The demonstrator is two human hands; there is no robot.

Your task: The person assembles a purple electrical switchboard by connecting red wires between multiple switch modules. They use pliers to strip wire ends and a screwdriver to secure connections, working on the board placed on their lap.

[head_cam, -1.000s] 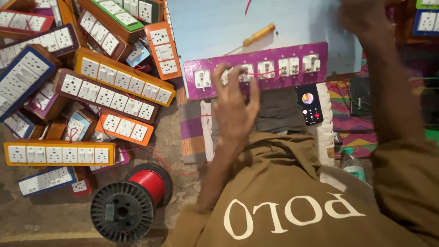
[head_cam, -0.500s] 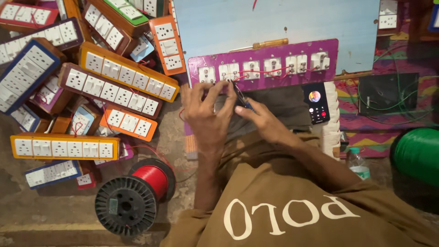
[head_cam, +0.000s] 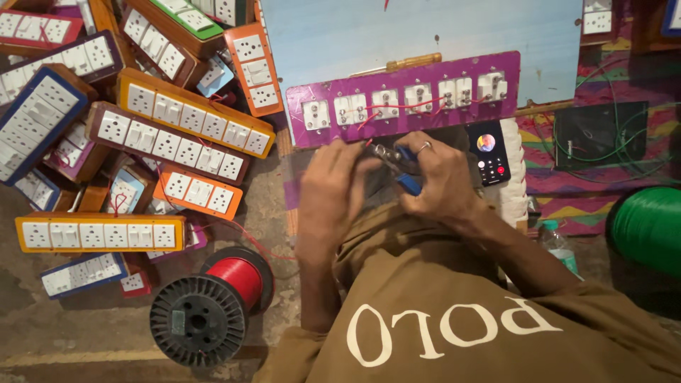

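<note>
Two hands: left hand pinches red wire; right hand clamps blue-handled pliers, just below purple switch panel.
Done: sockets fitted, partly wired.
Left: wiring unfinished, seemingly.

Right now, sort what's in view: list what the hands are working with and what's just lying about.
In use:
left hand
right hand
blue-handled pliers
purple switch panel
red wire

Lying about:
screwdriver
phone
red wire spool
green spool
finished switchboards
plastic bottle
</note>
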